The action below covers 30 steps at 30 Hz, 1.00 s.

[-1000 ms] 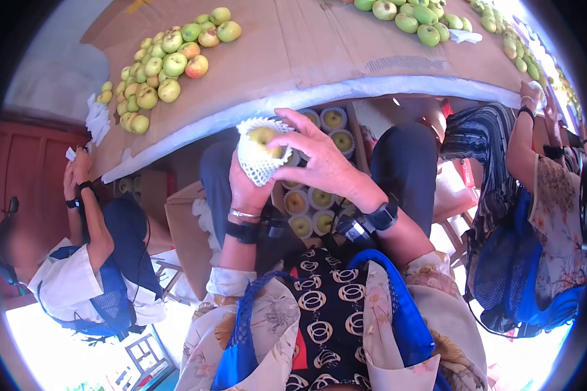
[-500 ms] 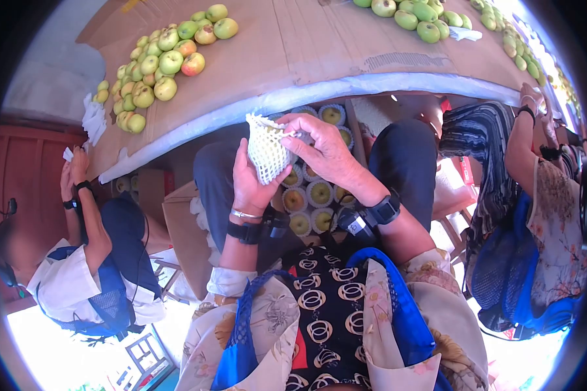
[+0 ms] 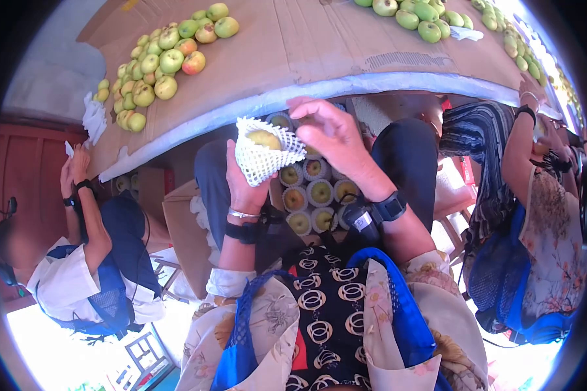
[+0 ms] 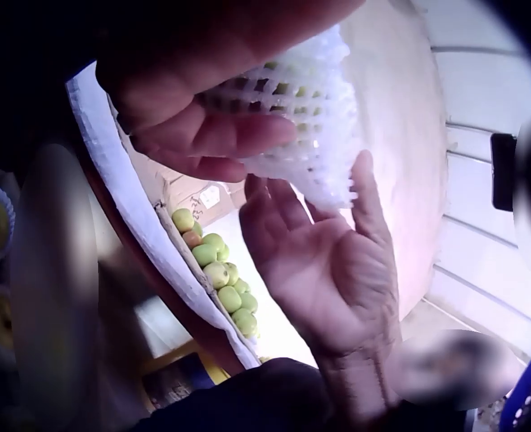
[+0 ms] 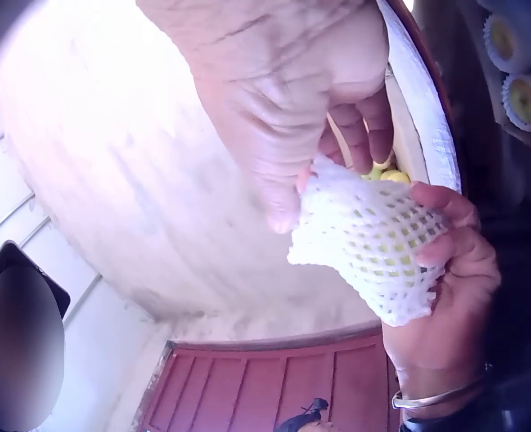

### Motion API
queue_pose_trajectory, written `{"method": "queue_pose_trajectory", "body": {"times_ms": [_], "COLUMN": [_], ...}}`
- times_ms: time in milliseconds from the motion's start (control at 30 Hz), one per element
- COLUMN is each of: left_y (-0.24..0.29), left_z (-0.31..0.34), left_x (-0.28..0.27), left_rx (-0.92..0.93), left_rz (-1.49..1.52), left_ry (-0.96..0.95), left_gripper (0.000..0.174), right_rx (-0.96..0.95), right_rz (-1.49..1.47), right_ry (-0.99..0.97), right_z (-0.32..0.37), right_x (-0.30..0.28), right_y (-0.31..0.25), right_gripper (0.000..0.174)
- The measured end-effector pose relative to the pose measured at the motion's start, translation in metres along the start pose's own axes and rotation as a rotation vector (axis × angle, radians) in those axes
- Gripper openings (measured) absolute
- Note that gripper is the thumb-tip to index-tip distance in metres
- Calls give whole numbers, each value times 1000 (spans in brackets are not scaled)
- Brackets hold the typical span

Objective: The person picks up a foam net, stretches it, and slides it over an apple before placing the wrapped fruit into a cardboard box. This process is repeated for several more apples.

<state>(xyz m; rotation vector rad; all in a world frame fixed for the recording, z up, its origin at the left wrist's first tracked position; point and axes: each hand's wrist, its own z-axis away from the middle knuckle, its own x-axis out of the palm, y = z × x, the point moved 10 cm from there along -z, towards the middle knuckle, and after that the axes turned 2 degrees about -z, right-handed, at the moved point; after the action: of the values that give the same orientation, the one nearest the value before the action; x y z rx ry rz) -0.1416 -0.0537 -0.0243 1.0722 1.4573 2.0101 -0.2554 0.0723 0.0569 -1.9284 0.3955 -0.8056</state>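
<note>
"So, what has changed since half a second ago?"

"The right hand was pinching the foam net near its top. Now that hand is held off to the upper right of it, fingers spread and slightly bent; I can't tell whether the thumb still brushes the rim. The apple shows plainly in the mouth now."

"And the left hand?"

"Its fingers and thumb curl round the net, just left of the frame's centre, above the sleeved apples."

"Which way does the net point?"

"In the head view its mouth faces up at the camera, the narrow end down into the palm. In the right wrist view its long axis slants from upper left to lower right."
</note>
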Motion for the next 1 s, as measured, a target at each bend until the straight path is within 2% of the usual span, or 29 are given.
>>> {"method": "queue_pose_trajectory", "body": {"times_ms": [33, 133, 167, 233, 267, 333, 367, 467, 600, 667, 767, 867, 1000], "left_y": [0, 13, 8, -1, -5, -13, -20, -30, -14, -13, -24, -39, -35], "left_z": [1, 3, 3, 3, 0, -3, -1, -6, -3, -5, 6, 3, 1], "left_x": [10, 7, 8, 8, 3, 0, -2, -7, 3, 5, 22, 17, 19], "left_rx": [-78, 45, -26, -166, -162, -151, -216, -174, -72, -49, -339, -411, -389], "left_rz": [248, -144, -99, -14, 2, 39, 95, 64, -102, -101, 151, 236, 369], "left_ry": [-70, -33, -30, -28, -6, 39, 65, 18, -8, -15, -69, -128, -86], "left_gripper": [39, 40, 39, 36, 35, 34, 28, 25, 25, 28, 36, 47, 50], "right_rx": [-57, -145, -58, -132, -172, -119, -91, -39, 2, -23, -15, -14, -61], "right_rz": [81, 390, 429, 563, 629, 743, 757, 896, 1073, 1099, 1099, 1000, 896], "right_ry": [-17, -198, -253, -260, -264, -307, -327, -353, -347, -329, -274, -210, -151], "right_z": [0, -1, 1, 6, 8, 9, 10, 12, 12, 12, 12, 11, 12], "right_x": [-6, 5, 10, 18, 22, 23, 21, 19, 21, 23, 17, 17, 14], "right_y": [-10, -21, -14, -8, -3, 13, 18, 25, 32, 30, 27, 25, 27], "right_gripper": [13, 14, 17, 21, 23, 34, 37, 43, 48, 49, 48, 45, 48]}}
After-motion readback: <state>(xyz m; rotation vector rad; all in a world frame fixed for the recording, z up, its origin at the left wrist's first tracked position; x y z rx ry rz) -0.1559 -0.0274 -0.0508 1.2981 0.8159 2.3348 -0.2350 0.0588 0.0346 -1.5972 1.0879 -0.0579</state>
